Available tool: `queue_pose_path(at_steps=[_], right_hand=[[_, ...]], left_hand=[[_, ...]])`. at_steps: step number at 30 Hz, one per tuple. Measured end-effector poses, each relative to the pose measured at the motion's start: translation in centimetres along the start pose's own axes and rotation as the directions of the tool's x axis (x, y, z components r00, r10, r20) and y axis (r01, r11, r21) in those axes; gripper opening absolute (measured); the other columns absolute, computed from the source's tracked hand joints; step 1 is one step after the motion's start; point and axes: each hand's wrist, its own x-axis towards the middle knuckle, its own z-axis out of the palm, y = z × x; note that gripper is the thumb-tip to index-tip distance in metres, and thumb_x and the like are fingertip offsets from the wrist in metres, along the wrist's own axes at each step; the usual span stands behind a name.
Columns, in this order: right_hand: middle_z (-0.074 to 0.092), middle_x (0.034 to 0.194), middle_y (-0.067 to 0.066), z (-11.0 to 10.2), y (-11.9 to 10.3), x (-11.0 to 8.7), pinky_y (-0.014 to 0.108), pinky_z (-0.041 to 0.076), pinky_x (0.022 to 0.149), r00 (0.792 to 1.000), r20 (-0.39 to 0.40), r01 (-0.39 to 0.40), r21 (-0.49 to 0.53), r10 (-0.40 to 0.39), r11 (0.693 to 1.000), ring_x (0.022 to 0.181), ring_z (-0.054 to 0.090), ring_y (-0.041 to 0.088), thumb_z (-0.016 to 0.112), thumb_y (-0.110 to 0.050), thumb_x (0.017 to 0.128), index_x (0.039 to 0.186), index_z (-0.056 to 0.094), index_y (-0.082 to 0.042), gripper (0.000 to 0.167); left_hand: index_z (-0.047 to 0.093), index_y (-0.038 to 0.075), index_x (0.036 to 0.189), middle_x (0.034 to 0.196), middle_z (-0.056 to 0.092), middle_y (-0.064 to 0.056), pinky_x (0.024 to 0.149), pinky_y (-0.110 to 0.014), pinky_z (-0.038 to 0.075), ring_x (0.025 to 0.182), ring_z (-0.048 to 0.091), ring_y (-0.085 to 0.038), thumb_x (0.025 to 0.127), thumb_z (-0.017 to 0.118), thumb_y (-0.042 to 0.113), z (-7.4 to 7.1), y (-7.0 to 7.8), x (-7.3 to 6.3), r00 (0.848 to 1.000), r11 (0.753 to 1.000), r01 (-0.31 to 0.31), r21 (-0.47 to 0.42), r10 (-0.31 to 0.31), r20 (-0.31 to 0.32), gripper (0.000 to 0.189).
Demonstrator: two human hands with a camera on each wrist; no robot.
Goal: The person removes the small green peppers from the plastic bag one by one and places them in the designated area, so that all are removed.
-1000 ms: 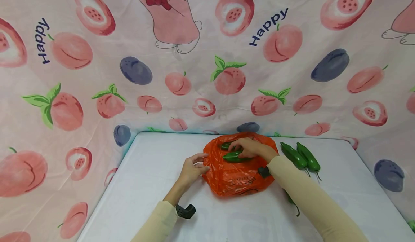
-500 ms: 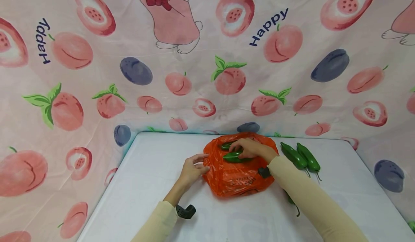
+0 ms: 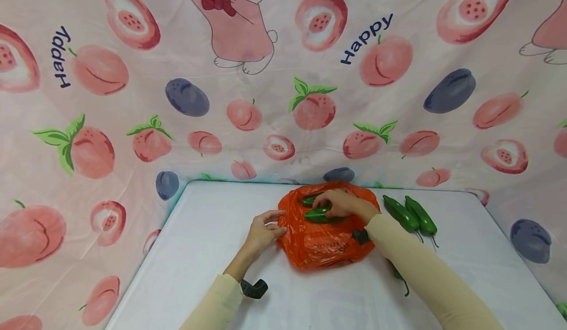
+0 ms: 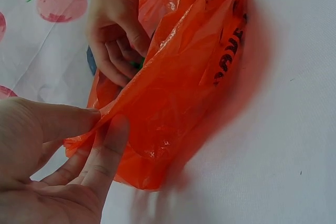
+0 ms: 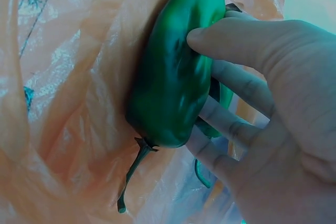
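Note:
A crinkled orange plastic bag [image 3: 325,249] lies on the white table with its mouth gaping. My left hand [image 3: 262,231] pinches the bag's left rim between thumb and fingers, as the left wrist view shows with the bag edge [image 4: 152,103]. Inside the mouth, my right hand [image 3: 338,203] holds a long green pepper [image 5: 173,77], thumb on its near side and fingers behind it. Its thin stem points down in the right wrist view. Another green pepper [image 3: 308,200] lies in the bag just behind, partly hidden by the right hand.
Right of the bag, two green peppers [image 3: 400,213] lie side by side on the table [image 3: 199,212]. A further pepper [image 3: 397,272] shows partly from under the right forearm. A fruit-printed cloth [image 3: 266,94] hangs behind the table.

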Motion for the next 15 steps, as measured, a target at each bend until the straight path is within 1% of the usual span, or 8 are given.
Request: queue_pose_path(at_steps=[3, 5, 7, 10, 15], right_hand=[[0.069, 0.112, 0.001, 0.0, -0.1, 0.0, 0.040, 0.055, 0.091, 1.000, -0.013, 0.005, -0.007, -0.005, 1.000, 0.099, 0.061, 0.023, 0.078, -0.004, 0.090, 0.118, 0.074, -0.024, 0.035], [0.070, 0.113, 0.003, -0.1, -0.2, -0.1, 0.040, 0.055, 0.090, 1.000, -0.023, 0.015, -0.008, -0.015, 1.000, 0.098, 0.062, 0.023, 0.078, -0.004, 0.090, 0.118, 0.073, -0.023, 0.034], [0.070, 0.113, 0.004, -0.2, -0.4, -0.2, 0.039, 0.055, 0.089, 0.999, -0.034, 0.020, -0.002, -0.020, 1.000, 0.097, 0.061, 0.023, 0.078, -0.004, 0.090, 0.119, 0.073, -0.022, 0.034], [0.070, 0.113, 0.006, -0.3, -0.4, -0.2, 0.040, 0.056, 0.088, 0.997, -0.054, 0.048, 0.001, -0.048, 0.999, 0.097, 0.061, 0.022, 0.078, -0.005, 0.090, 0.120, 0.073, -0.019, 0.034], [0.069, 0.115, 0.004, -0.4, -0.1, -0.1, 0.041, 0.055, 0.091, 0.993, -0.088, 0.075, -0.004, -0.075, 0.997, 0.099, 0.061, 0.020, 0.079, -0.008, 0.090, 0.121, 0.072, -0.020, 0.034]], left_hand=[[0.060, -0.001, 0.138, 0.131, 0.059, -0.023, 0.077, -0.029, 0.060, 0.086, 0.069, -0.018, 0.093, 0.071, -0.006, -0.1, -1.0, 0.5, 1.000, 1.000, -0.005, 0.008, 0.005, -0.008, 0.047], [0.061, 0.002, 0.138, 0.130, 0.060, -0.021, 0.078, -0.030, 0.060, 0.086, 0.069, -0.018, 0.092, 0.072, -0.004, -0.1, -1.3, 0.7, 1.000, 1.000, -0.007, 0.009, 0.007, -0.011, 0.047], [0.062, 0.003, 0.137, 0.129, 0.060, -0.019, 0.079, -0.030, 0.061, 0.086, 0.070, -0.019, 0.092, 0.073, -0.002, -0.1, -1.5, 0.7, 1.000, 1.000, -0.006, 0.015, 0.007, -0.014, 0.046], [0.064, 0.006, 0.136, 0.128, 0.061, -0.016, 0.079, -0.030, 0.060, 0.086, 0.070, -0.019, 0.093, 0.073, -0.001, -0.2, -1.5, 0.8, 1.000, 1.000, 0.006, 0.016, -0.006, -0.016, 0.045], [0.064, 0.007, 0.136, 0.129, 0.061, -0.016, 0.079, -0.030, 0.060, 0.086, 0.070, -0.019, 0.093, 0.073, -0.001, -0.1, -1.4, 0.9, 1.000, 1.000, 0.010, 0.015, -0.010, -0.011, 0.045]])
